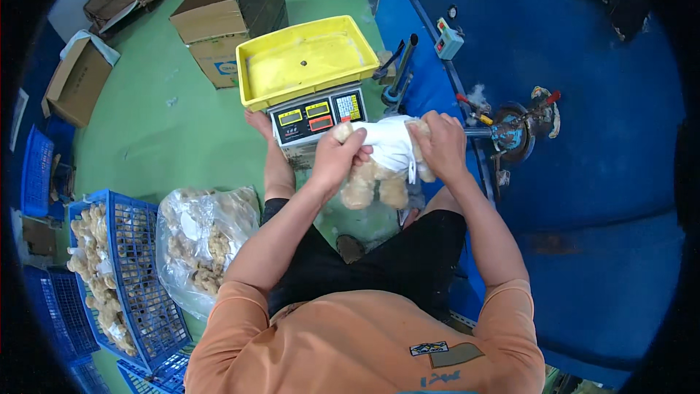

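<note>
A tan plush toy [359, 188] in a white garment [386, 142] is stretched between my hands, its two stubby legs hanging down. My left hand [337, 157] is closed on one side of it, with a tan tuft showing above the fingers. The other side is gripped by my right hand [443, 144], whose fingers bend over the fabric. A metal tube [478, 133] runs from the blue machine [583, 175] up to my right hand; I cannot tell whether its end is inside the toy.
Ahead stands a digital scale [318, 118] bearing a yellow tray [310, 95]. At left are a blue crate [146, 277] of plush pieces and a clear plastic bag [208, 241] with more. Cardboard boxes [219, 36] stand farther off. Red-handled levers [553, 97] jut from the machine.
</note>
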A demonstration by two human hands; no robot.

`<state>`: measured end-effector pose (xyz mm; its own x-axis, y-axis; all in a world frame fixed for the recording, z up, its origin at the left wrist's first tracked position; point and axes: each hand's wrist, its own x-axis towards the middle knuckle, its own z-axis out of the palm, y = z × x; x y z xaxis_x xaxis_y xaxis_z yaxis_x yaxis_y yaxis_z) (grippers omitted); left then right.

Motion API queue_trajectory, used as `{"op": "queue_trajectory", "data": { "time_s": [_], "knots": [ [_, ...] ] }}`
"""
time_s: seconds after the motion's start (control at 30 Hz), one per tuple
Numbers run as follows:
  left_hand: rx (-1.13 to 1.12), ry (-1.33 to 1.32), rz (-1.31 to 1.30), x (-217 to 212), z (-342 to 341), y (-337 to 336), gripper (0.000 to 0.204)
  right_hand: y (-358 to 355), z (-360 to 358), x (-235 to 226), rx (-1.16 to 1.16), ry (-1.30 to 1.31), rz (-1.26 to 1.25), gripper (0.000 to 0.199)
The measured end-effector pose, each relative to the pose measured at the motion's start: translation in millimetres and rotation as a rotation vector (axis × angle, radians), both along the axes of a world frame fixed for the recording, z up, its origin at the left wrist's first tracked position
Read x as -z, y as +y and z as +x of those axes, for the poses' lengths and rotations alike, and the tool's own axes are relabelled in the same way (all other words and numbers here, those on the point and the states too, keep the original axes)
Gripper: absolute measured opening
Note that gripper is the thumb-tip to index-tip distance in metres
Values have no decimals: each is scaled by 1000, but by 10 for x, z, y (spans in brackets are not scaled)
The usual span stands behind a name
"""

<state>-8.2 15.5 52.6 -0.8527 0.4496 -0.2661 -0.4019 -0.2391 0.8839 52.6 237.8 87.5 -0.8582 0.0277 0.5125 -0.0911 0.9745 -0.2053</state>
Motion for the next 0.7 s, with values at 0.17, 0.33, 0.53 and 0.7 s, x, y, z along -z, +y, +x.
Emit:
{"op": "queue_trajectory", "data": {
  "time_s": [0.17, 0.33, 0.53, 0.7],
  "knots": [
    [-341, 371, -362, -53, -174, 161, 44, -466, -44, -376, 246, -421, -201, 25],
    [-92, 410, -64, 193, -139, 507, 53, -571, -155, -287, 285, -376, -404, 30],
    [87, -185, 773, 96, -27, 496, 69, -366, -86, -100, 38, -78, -998, 51],
    [18, -183, 609, -26, 36, 490, 71, -270, 116, 105, -216, 178, 86, 68]
  ]
}}
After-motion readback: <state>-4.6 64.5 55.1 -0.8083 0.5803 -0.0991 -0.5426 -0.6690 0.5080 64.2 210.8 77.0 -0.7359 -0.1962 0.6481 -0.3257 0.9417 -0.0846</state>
